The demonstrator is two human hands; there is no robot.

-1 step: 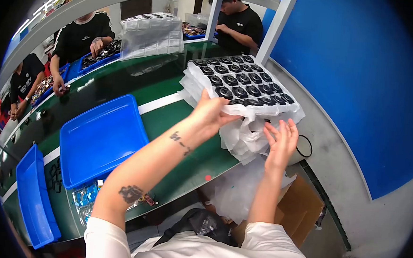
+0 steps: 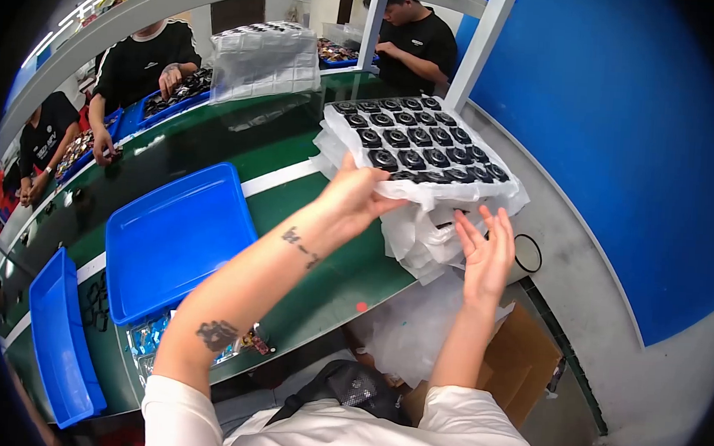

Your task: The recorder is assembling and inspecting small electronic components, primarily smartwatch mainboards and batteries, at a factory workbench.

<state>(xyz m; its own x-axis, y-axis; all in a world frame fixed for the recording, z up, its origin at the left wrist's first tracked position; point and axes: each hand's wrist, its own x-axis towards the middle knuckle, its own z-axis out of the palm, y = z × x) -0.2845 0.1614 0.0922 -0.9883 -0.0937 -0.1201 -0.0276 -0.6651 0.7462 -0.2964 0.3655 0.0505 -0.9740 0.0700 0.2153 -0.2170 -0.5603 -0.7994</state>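
On the table's right end stands a stack of thin white plastic trays (image 2: 489, 200). Rows of black square parts with round centres (image 2: 418, 137) fill the top one. My left hand (image 2: 360, 192) grips the near left corner of that top tray, thumb below and fingers at the edge. Just off the tray's front side is my right hand (image 2: 488, 251), open, palm inward and fingers apart, with nothing held. Crumpled white tray edges (image 2: 425, 242) hang under the top tray, between the hands.
A large blue tray (image 2: 180, 245) lies left of my forearm, with a narrower blue tray (image 2: 64, 336) beyond it. Bagged small parts (image 2: 147, 337) sit by the front edge. Another wrapped tray stack (image 2: 264, 66) stands across the table. Several co-workers sit opposite. A cardboard box (image 2: 516, 355) is below right.
My left hand and forearm have shifted very slightly left, still at the tray corner. My right hand is nearly unmoved.
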